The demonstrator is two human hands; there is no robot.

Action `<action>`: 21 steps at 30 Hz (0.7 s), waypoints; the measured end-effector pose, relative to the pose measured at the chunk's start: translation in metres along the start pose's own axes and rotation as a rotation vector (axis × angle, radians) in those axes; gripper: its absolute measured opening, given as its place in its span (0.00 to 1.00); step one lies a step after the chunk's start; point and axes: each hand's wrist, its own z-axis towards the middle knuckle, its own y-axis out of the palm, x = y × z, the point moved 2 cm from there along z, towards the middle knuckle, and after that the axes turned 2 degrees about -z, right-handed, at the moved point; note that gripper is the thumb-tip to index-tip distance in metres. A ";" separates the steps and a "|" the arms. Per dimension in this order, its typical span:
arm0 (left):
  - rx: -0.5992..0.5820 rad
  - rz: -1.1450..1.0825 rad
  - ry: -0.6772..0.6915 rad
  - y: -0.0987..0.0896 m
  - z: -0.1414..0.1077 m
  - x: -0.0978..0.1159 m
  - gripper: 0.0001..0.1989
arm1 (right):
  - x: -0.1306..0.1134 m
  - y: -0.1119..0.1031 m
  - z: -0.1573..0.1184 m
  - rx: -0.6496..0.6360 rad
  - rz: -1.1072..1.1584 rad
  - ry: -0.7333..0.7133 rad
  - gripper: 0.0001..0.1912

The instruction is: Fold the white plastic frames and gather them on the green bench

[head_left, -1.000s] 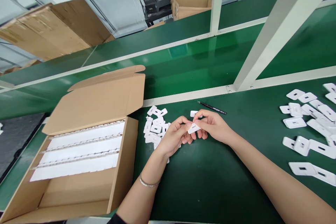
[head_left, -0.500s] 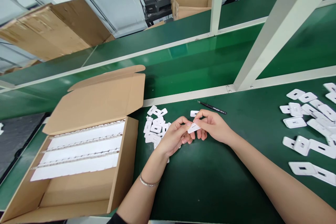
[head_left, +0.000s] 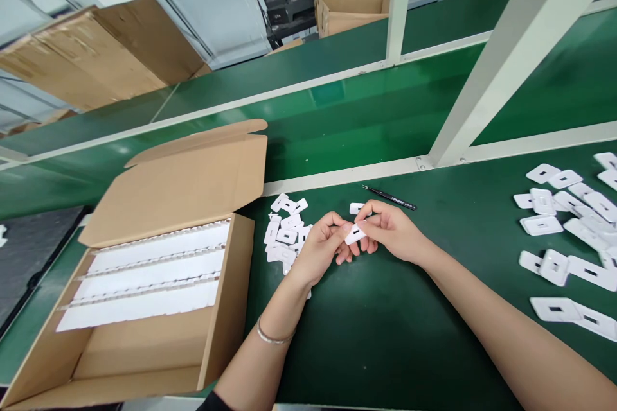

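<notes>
Between my two hands is a small white plastic plate (head_left: 355,234) with a dark rectangular slot. The fingers of my left hand (head_left: 324,243) pinch its left end. My right hand (head_left: 391,231) grips the right end between thumb and forefinger. Another white plate (head_left: 355,208) lies on the table just behind my fingers. A pile of similar white plates (head_left: 287,235) sits left of my left hand, partly hidden by it. Black tweezers (head_left: 391,197) rest on the table beyond my right hand.
An open cardboard box (head_left: 226,308) with rows of white pieces behind dividers stands at the left. More slotted white plates (head_left: 540,225) are scattered at the right. A slanted pale metal post (head_left: 501,58) rises from the rail behind the green table (head_left: 385,347).
The plate in my hands has tilted slightly, so its dark slot shows more clearly. My hands have barely moved. In the background, a person's dark leg has shifted right.
</notes>
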 end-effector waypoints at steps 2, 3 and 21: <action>0.004 0.018 0.016 0.000 0.000 -0.001 0.20 | 0.000 0.000 0.000 0.001 -0.002 -0.009 0.22; 0.009 0.029 0.021 0.000 0.000 -0.001 0.21 | 0.000 0.000 0.000 0.002 -0.007 -0.022 0.22; 0.044 0.274 0.213 0.000 -0.004 -0.003 0.17 | 0.002 0.000 0.000 -0.004 -0.105 -0.109 0.19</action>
